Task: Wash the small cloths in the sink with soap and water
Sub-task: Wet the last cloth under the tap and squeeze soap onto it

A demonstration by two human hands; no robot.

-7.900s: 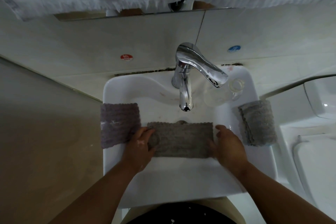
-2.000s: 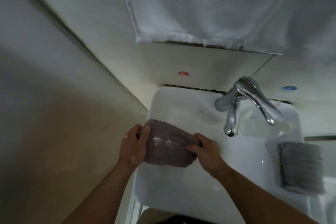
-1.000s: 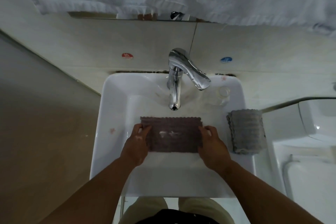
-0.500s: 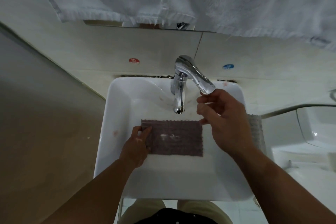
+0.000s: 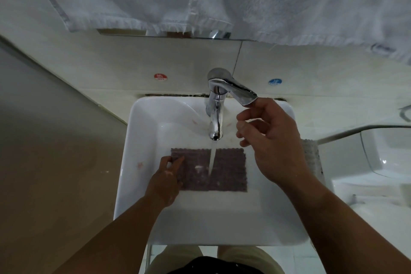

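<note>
Now the right hand (image 5: pixel 273 140) is up at the tap lever (image 5: pixel 240 93): one fingertip touches the end of the lever from below, and the other fingers are loosely bent and hold nothing. The left hand (image 5: pixel 165 179) is down in the sink (image 5: pixel 126 162), with its fingers laid rather straight on the left edge of the brown cloth (image 5: pixel 226 171), pressing it to the bottom. Whether the thumb is under the edge, I cannot tell.

A thin stream of water (image 5: pixel 212 160) falls from the spout (image 5: pixel 215 122) onto the cloth, a little left of its middle, beside a pale smear that looks like soap (image 5: pixel 198 167). So I judge the step in hand is the wetting of a soaped cloth, with the lever just being set.

The next move, I think, calls for the right hand to leave the lever and come down to the free right edge, so that both hands can rub the cloth under the water.

The cloth lies flat and spread out. Its long axis goes from left to right, parallel to the front rim of the sink, and its short sides run from the tap toward the person.

A second, grey cloth (image 5: pixel 312 158) lies on the right rim, partly hidden behind the right wrist
</note>
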